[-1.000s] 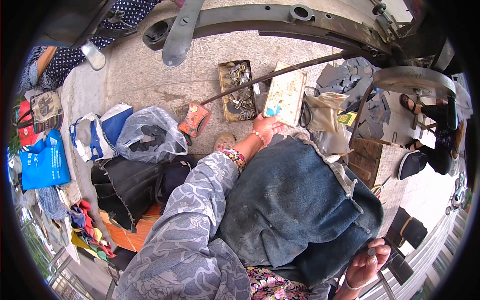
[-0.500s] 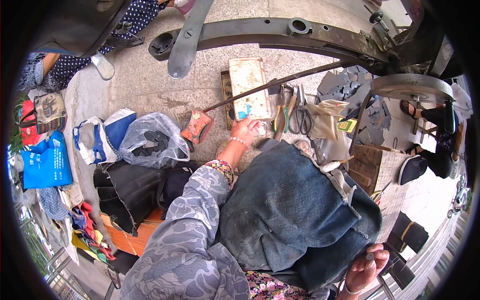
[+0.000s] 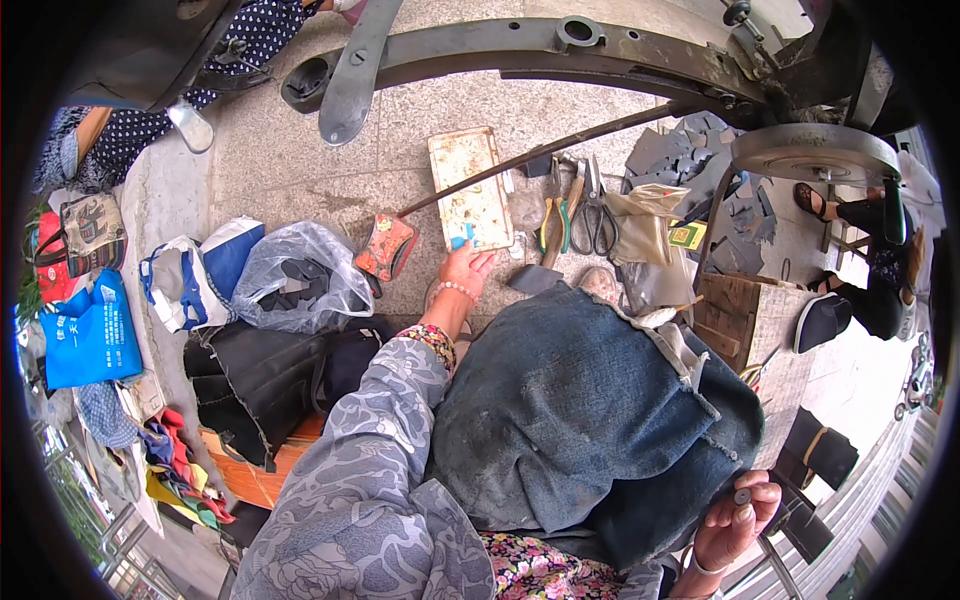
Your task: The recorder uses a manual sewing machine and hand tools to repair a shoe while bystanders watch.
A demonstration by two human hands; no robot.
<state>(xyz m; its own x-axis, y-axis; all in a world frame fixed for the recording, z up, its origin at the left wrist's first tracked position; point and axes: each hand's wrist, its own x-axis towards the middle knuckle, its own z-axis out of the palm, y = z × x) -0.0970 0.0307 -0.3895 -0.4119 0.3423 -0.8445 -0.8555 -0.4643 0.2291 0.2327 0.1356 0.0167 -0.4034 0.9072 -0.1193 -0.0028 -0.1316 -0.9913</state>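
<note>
My left hand (image 3: 467, 272) reaches forward with its fingers closed on the near edge of a rust-stained, whitish tin lid (image 3: 470, 185). A bit of blue material lies on the lid by my fingertips. In my right hand (image 3: 738, 520), low at the right, a small round grey disc (image 3: 742, 497) is pinched between thumb and fingers. Blue denim cloth (image 3: 570, 410) covers my lap between the two arms. Beside the lid are pliers (image 3: 563, 225) with yellow and green handles, and black-handled scissors (image 3: 596, 225).
A metal machine arm (image 3: 450, 65) and a handwheel (image 3: 815, 155) overhang the far side. A thin rod ends at a red pedal-like block (image 3: 386, 246). Dark scraps (image 3: 690, 155) lie right; a clear plastic bag (image 3: 300, 280) stands left. A wooden box (image 3: 745, 320) is near my right.
The tin lid has shifted left and nearer with my left hand, and the dark box edge seen at its left is now hidden. My right hand keeps the disc.
</note>
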